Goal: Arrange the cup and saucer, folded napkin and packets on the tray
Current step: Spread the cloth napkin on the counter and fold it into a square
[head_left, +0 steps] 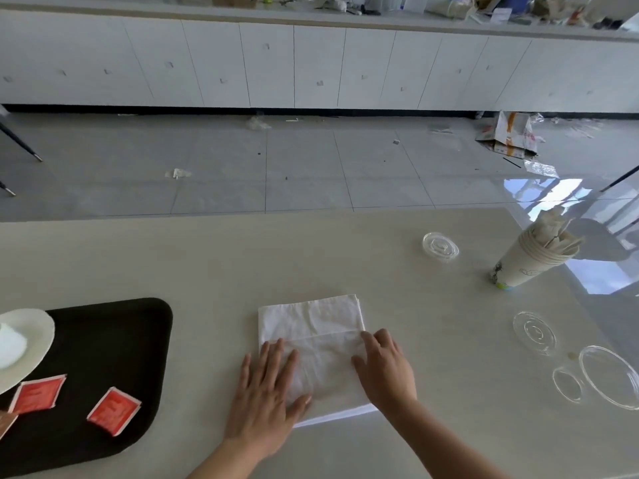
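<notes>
A white napkin (311, 323) lies on the pale table in front of me, its near part folded up over the rest. My left hand (266, 399) rests flat on the fold's left side, fingers spread. My right hand (387, 368) presses the fold's right side. A black tray (114, 340) sits at the left edge. On it stand a white saucer (33, 337) with a white cup (8, 344), cut off by the frame, and two red packets (36, 395) (113, 411). A brown packet (5, 423) peeks in at the far left.
A stack of paper cups (532, 261) holding wrapped sticks stands at the right. Clear plastic lids (440, 246) (534, 331) and clear dishes (612, 375) (567, 384) lie near the right edge. Beyond the table is tiled floor with litter and white cabinets.
</notes>
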`<action>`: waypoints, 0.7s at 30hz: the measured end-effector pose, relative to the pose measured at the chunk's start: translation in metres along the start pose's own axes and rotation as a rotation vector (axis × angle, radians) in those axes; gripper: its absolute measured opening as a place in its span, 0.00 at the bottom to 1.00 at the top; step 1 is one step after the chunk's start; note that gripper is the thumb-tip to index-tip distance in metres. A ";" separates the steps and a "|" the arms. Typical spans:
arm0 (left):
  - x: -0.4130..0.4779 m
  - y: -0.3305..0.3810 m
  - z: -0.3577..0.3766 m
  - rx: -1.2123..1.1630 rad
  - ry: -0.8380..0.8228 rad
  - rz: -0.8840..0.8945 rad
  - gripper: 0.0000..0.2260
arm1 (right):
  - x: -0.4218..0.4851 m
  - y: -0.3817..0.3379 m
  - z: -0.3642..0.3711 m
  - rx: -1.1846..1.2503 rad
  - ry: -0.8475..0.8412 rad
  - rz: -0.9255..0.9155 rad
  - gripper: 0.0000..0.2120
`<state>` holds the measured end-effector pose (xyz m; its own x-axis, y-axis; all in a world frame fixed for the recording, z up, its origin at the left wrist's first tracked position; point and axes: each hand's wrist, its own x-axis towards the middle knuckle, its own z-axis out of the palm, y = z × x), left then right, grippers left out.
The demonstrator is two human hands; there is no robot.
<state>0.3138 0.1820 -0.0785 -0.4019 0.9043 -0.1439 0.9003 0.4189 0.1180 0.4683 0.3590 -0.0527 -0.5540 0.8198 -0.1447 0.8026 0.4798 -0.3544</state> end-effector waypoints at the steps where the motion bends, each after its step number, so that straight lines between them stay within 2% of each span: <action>1: -0.008 -0.010 0.000 0.005 0.000 -0.013 0.34 | -0.004 -0.008 0.005 -0.008 -0.006 -0.037 0.17; 8: -0.047 -0.052 -0.011 0.012 -0.015 -0.047 0.33 | -0.027 -0.041 0.026 -0.073 -0.012 -0.238 0.13; 11: -0.053 -0.056 -0.013 -0.093 0.023 0.030 0.31 | -0.035 -0.033 0.022 -0.032 0.022 -0.366 0.14; 15: -0.070 -0.069 -0.018 -0.209 0.064 0.161 0.21 | -0.046 -0.013 0.014 0.022 0.026 -0.611 0.09; 19: -0.078 -0.078 -0.023 -0.214 0.088 0.229 0.09 | -0.051 -0.001 0.007 -0.033 -0.088 -0.694 0.21; 21: -0.078 -0.080 -0.026 -0.186 0.116 0.253 0.06 | -0.053 0.003 0.005 -0.058 -0.117 -0.714 0.24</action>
<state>0.2685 0.0803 -0.0514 -0.1953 0.9805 0.0243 0.9324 0.1779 0.3148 0.4990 0.3156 -0.0505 -0.9647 0.2632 0.0040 0.2452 0.9041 -0.3500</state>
